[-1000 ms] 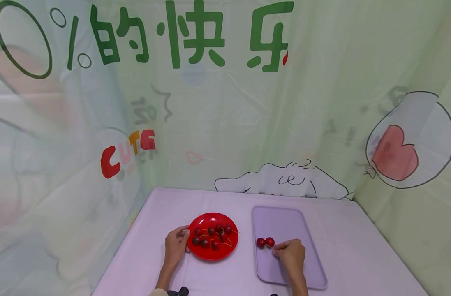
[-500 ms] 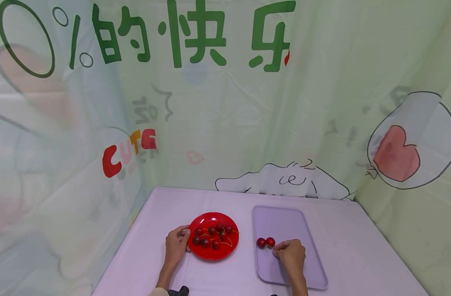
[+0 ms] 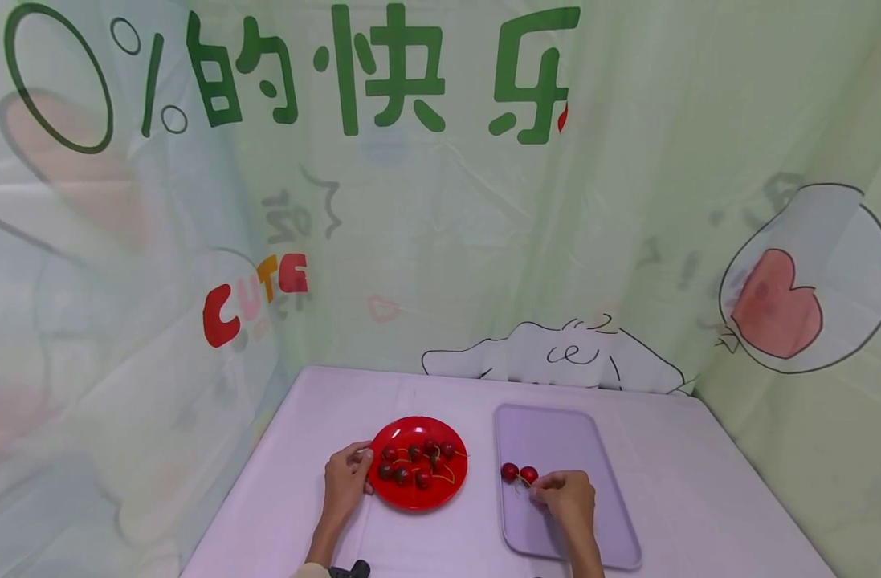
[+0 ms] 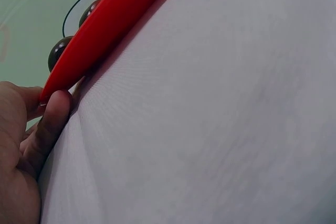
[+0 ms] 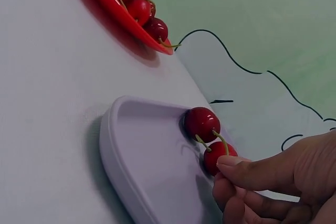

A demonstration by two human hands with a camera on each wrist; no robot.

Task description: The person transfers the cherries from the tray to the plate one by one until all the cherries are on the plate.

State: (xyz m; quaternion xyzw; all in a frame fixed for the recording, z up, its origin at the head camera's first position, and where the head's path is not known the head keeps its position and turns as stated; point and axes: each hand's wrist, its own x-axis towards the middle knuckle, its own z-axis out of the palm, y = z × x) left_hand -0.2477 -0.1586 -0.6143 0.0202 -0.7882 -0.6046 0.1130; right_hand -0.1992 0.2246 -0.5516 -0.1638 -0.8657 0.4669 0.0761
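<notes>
A red plate (image 3: 420, 499) bearing several dark red cherries (image 3: 402, 477) lies on the table, left of centre. My left hand (image 3: 346, 480) holds its left rim; in the left wrist view the thumb (image 4: 54, 109) is low at the rim, which looks slightly raised there. On the right is a pale purple tray (image 3: 556, 429). Two cherries sit side by side near its left edge, a left one (image 5: 202, 124) and a right one (image 5: 211, 157). My right hand (image 3: 572, 499) is over the tray, thumb and fingertips pinching a green stem beside the right cherry. The fingertips partly cover that cherry.
A pale cloth covers the table (image 3: 447, 542). Printed curtains (image 3: 440, 241) hang along its back and both sides. A black strap or device (image 3: 352, 570) shows near the left wrist at the bottom edge.
The head view has shifted very slightly. My right fingertips have edged a little left towards the pair of cherries. My left hand stays on the plate's rim.
</notes>
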